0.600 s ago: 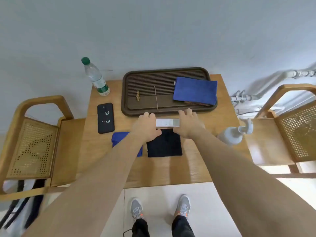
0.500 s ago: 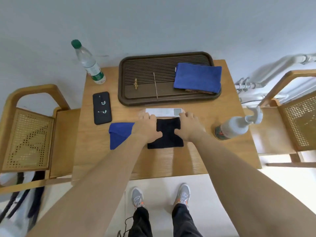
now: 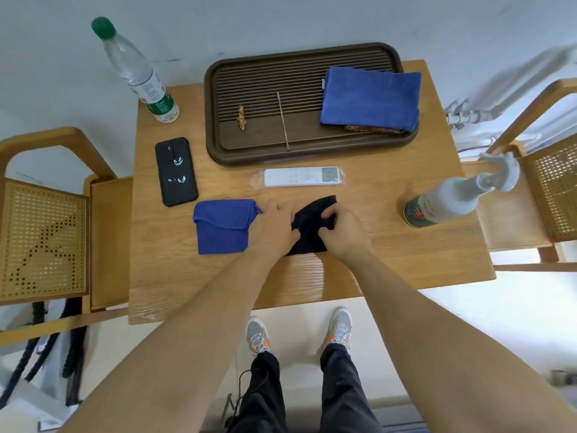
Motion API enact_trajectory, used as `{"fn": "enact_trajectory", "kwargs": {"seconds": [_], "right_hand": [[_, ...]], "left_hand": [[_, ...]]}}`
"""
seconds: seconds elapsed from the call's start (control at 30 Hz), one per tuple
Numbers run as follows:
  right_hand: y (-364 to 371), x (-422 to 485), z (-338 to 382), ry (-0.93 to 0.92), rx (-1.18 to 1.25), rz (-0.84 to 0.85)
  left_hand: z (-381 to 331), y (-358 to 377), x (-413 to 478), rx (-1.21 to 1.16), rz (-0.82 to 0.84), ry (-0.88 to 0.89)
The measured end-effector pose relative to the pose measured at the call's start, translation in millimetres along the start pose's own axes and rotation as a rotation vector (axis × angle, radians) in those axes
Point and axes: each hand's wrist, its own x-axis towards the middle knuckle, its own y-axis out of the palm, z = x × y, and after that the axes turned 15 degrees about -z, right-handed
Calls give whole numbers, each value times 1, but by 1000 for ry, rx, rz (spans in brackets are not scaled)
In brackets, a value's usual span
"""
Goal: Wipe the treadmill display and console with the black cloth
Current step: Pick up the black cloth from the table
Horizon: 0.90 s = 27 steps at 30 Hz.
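A black cloth (image 3: pixel 312 220) lies bunched on the wooden table (image 3: pixel 390 245), near its middle. My left hand (image 3: pixel 273 228) presses on the cloth's left part and my right hand (image 3: pixel 338 229) pinches its right part; both grip it. A white remote-like device (image 3: pixel 301 176) in a clear wrapper lies just beyond the cloth, untouched. No treadmill display or console is in view.
A folded blue cloth (image 3: pixel 221 226) lies left of my hands, a black phone (image 3: pixel 176 171) beyond it. A brown slatted tray (image 3: pixel 265 98) holds another blue cloth (image 3: pixel 370 98). A water bottle (image 3: pixel 137 73) stands back left, a spray bottle (image 3: pixel 449 198) right. Chairs flank the table.
My hands let go of the white device and drew back onto the black cloth, which is now gathered and crumpled between them. The view has moved closer to the table.
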Motion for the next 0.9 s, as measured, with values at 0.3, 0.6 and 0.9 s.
{"fn": "enact_trajectory", "kwargs": {"seconds": [0.3,0.6,0.9], "right_hand": [[-46,-41,55,166,291,136],[-40,-80,124,9,-27,422],[65,-146,211,-168,-326,981]], "left_hand": [[16,-63,-22,-141,346,-45],[82,-115,-74,-436,421,-142],[174,-155,-178,-735,323,-648]]}}
